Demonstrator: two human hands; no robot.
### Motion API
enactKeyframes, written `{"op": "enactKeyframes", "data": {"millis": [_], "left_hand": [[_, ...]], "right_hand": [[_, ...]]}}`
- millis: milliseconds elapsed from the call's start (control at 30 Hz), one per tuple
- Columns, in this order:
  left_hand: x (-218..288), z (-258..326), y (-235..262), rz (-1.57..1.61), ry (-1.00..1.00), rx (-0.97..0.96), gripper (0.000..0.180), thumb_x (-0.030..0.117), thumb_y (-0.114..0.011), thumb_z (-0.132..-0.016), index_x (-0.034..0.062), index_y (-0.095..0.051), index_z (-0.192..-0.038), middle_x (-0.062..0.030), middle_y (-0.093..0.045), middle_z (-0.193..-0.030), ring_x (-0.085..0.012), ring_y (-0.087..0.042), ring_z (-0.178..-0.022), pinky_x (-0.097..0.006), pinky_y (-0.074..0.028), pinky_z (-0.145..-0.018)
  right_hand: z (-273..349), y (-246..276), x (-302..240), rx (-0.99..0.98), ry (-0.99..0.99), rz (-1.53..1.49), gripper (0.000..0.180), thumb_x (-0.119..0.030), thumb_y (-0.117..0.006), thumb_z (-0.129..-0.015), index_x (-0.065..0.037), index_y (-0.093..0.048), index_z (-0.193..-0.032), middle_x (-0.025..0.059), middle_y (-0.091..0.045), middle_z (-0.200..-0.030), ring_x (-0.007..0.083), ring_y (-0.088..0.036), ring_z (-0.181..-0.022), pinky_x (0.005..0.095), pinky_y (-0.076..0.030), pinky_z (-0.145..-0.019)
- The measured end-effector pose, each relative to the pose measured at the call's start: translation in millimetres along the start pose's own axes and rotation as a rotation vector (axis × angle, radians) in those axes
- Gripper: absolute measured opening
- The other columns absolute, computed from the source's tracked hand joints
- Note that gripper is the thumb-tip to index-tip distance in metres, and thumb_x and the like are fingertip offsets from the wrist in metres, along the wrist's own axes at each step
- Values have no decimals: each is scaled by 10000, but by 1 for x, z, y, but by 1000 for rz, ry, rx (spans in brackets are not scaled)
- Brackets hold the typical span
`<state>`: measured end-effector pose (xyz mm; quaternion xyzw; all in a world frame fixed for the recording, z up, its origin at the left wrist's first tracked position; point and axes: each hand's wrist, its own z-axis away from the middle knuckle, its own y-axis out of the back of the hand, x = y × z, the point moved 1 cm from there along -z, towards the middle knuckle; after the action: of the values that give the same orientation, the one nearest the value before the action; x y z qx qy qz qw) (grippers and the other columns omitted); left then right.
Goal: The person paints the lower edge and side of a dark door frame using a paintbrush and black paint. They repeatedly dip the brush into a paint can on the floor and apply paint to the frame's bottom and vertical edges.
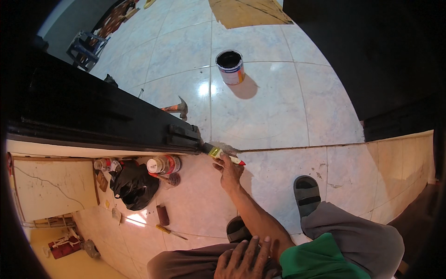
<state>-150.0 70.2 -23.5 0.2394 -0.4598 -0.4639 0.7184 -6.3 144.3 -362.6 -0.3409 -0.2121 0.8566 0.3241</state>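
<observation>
My right hand [229,173] is closed around a paintbrush [231,158] with a pale, red-tipped handle and a metal band. Its dark bristles touch the lower end of a black door frame [107,111], close to the floor. My left hand [246,260] lies over my left knee, fingers stretched out and holding nothing. Beyond the frame, an open paint can [231,67] with dark paint inside stands upright on the tiles. A claw hammer [179,109] lies beside the frame, its handle partly hidden.
Left of me are a black plastic bag [134,185], a clear jar [163,164], a round brush [172,179], a brown roller [162,215] and a yellow-handled screwdriver [171,231]. A dark panel [371,60] stands at right. Cardboard [251,13] and a blue stool [87,49] are farther off.
</observation>
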Motion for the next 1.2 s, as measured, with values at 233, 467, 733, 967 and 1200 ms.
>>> {"op": "enactKeyframes", "data": {"millis": [233,467,733,967,1200], "left_hand": [[4,-1,-2,8,21,-37,870,416,-739,-889,130,-343,-1608,-127,-467,-1562,-317,-473,-1384,-489,-388,-1097],[5,-5,-2,-16,9,-49,881,416,-745,-882,135,-338,-1611,-117,-461,-1569,-314,-472,-1386,-486,-385,-1103],[7,-10,-2,-10,44,-71,888,426,-744,-880,172,-325,-1621,-100,-460,-1572,-309,-471,-1387,-493,-386,-1105],[7,-20,0,-15,26,-111,889,428,-745,-879,170,-327,-1621,-99,-456,-1575,-312,-473,-1383,-502,-391,-1099],[3,-32,3,-16,26,-134,887,424,-741,-885,154,-325,-1620,-109,-456,-1572,-310,-466,-1386,-502,-391,-1100]], "right_hand": [[10,1,10,-48,-172,12,253,-113,-747,-909,-16,-656,-1123,112,-735,-1033,225,-743,-892,327,-622,-685],[1,0,8,-72,-129,-30,238,-113,-749,-891,-5,-660,-1083,118,-731,-1016,231,-744,-874,327,-624,-693],[10,0,8,-5,-226,-100,233,-93,-734,-890,33,-646,-1065,137,-718,-979,245,-745,-827,294,-619,-678],[17,-7,-1,27,-274,-117,197,-82,-718,-894,18,-645,-1047,135,-710,-962,254,-744,-825,309,-615,-631],[27,11,-17,-36,-7,156,223,-65,-717,-891,28,-670,-1089,117,-715,-966,189,-724,-788,295,-634,-586]]}}
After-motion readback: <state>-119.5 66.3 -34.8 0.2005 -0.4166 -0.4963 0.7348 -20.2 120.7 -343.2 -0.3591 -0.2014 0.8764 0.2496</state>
